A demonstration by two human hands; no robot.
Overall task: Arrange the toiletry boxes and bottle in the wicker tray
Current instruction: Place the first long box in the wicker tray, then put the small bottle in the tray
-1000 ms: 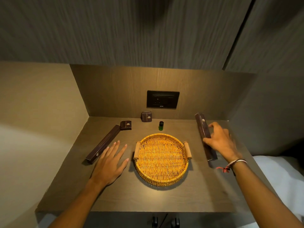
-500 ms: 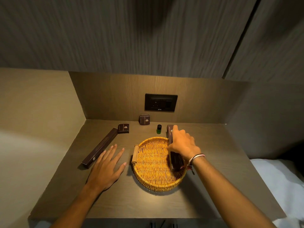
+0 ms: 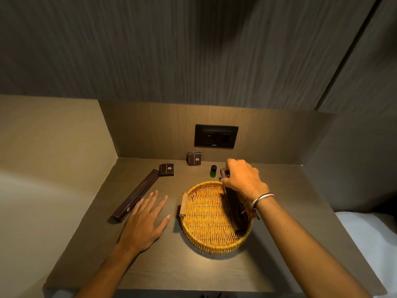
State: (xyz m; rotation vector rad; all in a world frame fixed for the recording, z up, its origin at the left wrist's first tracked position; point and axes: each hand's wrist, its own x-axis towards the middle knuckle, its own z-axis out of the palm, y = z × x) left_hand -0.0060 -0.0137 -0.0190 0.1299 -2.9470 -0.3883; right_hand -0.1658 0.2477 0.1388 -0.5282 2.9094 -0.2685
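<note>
A round wicker tray (image 3: pixel 206 220) with two wooden handles sits mid-counter. My right hand (image 3: pixel 243 179) grips the far end of a long dark box (image 3: pixel 234 206) that lies along the tray's right side, its far end sticking out over the rim. My left hand (image 3: pixel 146 220) rests flat and open on the counter left of the tray. A second long dark box (image 3: pixel 137 193) lies diagonally just beyond its fingers. Two small dark boxes sit further back, one flat (image 3: pixel 166 169) and one upright (image 3: pixel 194 158). A small green bottle (image 3: pixel 213 171) stands behind the tray.
The wooden counter (image 3: pixel 167 267) sits in an alcove with a side wall on the left and a back panel holding a black socket plate (image 3: pixel 216 136). A cabinet overhangs above. White bedding (image 3: pixel 371 244) lies off the counter's right edge.
My right hand carried the long box from the counter's right side leftwards and into the tray, then set it along the tray's right side. The left hand stayed flat on the counter.
</note>
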